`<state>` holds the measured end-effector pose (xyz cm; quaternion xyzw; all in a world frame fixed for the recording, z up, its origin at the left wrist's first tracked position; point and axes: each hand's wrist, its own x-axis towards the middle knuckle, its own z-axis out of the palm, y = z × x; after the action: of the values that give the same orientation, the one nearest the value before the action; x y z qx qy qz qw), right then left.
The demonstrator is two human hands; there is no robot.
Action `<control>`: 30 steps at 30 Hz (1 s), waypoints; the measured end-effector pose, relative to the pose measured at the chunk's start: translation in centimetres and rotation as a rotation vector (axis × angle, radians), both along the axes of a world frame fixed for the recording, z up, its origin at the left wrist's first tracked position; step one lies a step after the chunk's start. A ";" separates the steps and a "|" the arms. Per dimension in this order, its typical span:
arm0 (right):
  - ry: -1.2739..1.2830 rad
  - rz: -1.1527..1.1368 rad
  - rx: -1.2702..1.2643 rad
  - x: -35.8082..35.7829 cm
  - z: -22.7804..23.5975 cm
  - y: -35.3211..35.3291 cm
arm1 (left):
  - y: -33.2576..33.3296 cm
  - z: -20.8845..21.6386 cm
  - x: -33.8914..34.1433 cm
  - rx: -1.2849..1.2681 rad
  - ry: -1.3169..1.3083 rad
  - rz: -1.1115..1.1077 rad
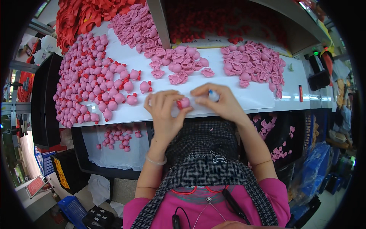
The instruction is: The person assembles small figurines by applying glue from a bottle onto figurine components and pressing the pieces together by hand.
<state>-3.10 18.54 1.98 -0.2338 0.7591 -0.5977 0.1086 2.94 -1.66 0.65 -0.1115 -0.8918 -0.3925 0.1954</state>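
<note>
Near the front edge of the white table, my left hand [164, 108] pinches a small round pink piece [185, 102] with a red part on its side. Just to its right, my right hand [225, 103] curls round a small white thing [213, 96] with a blue tip; its kind is not clear, and the fingers are slightly blurred. The two hands are close together, with the pink piece between them. Left of my left hand lies a large spread of pink balls with red parts [108, 84]. Beyond the hands are heaps of pink cupped pieces [179, 63].
Red strips [85, 19] are piled at the far left. A shelf [159, 24] stands over red pieces at the back. More pink cupped pieces [251, 63] and a red pen-like stick [300, 93] lie to the right. Below the table edge is a lined tray [116, 156] with pink balls.
</note>
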 end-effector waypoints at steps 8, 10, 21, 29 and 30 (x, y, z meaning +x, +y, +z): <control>0.535 -0.502 0.510 -14.0 0.4 1.6 | -4.9 -0.8 -4.1 -0.385 0.101 0.461; 0.552 -0.418 0.704 -16.5 0.2 1.1 | -4.9 -0.2 -4.5 -0.435 0.147 0.586; 0.609 -0.311 0.721 -16.0 -0.2 0.5 | -1.1 -0.1 -5.0 -0.264 0.074 -0.006; 0.325 0.079 0.146 -4.6 2.1 -0.6 | -0.8 -0.3 -2.6 -0.033 0.035 -0.079; 0.314 0.101 0.156 -3.3 2.0 -0.7 | -0.8 0.0 -2.5 -0.059 0.037 -0.098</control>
<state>-6.41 17.85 3.94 -0.3530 0.7980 -0.4871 0.0365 0.47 -2.47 0.69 -0.1680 -0.8927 -0.3730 0.1889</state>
